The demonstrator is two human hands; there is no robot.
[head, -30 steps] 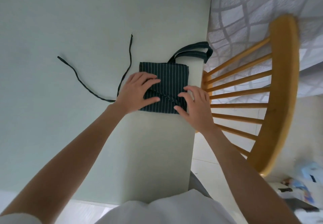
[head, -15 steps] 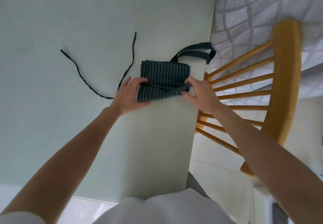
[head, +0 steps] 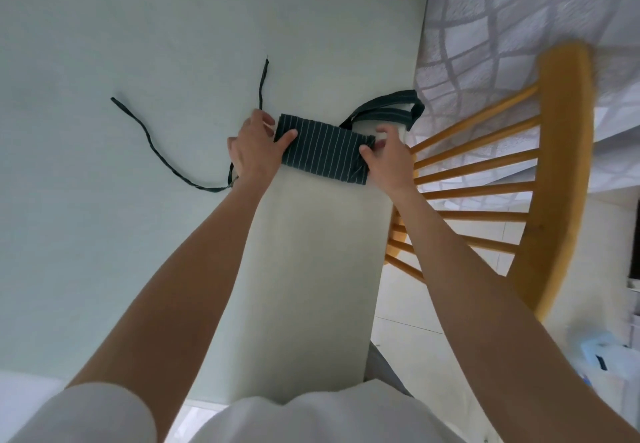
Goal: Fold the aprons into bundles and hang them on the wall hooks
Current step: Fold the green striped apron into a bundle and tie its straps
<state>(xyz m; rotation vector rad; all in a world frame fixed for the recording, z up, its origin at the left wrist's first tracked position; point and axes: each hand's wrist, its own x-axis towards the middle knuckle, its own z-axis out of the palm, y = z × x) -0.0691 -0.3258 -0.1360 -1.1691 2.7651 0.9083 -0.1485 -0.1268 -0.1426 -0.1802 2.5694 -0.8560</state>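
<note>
Ties (head: 166,152) are trailed loose across the pale green counter (head: 138,269) at the far left, ending under the left wrist. The left hand (head: 254,152) is curled round the left end of the folded striped apron (head: 323,153), thumb on top. The bundle's long axis is laid left to right, squarely between both hands, equally near to each. The right hand (head: 388,157) is pinched on the right end. Beyond it, the neck strap (head: 388,110) is draped at the counter's edge, beside a wooden chair (head: 554,165).
</note>
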